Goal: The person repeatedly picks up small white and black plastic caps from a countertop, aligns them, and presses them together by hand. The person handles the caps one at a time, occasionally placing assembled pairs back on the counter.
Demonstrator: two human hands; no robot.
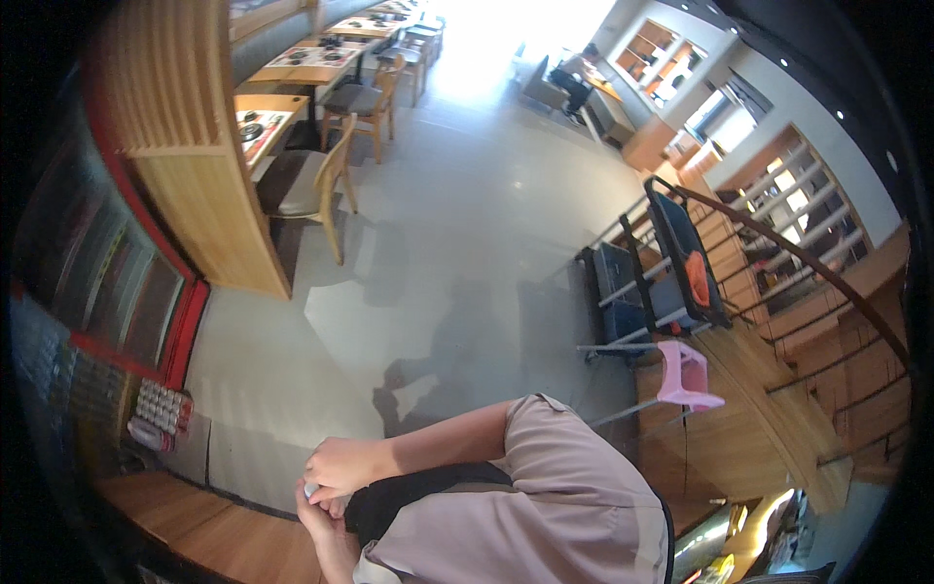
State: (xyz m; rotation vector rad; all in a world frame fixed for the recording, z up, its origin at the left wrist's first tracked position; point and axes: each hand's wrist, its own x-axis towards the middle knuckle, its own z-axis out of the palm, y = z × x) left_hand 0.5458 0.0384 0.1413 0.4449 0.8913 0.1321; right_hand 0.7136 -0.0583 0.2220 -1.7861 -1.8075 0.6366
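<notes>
My two hands meet in front of my body, low in the view. My right hand (344, 468) reaches across from the right with its fingers curled down. Just below it, my left hand (325, 523) comes up with bent fingers, touching the right one. A small pale bluish-white object (310, 491) shows between the fingertips of both hands; its kind is too small to tell. The fingers cover most of it. Beige short sleeves (574, 477) and a black cloth (418, 496) over my front lie beside the hands.
At left stand a wooden partition (195, 209), a red-framed glass-fronted cabinet (122, 282) and a rack of small white items (161, 409). Chairs (316, 185) and set tables (306, 58) line the far left. A trolley (632, 282) and pink high chair (683, 375) stand right; a person (574, 80) sits farther off.
</notes>
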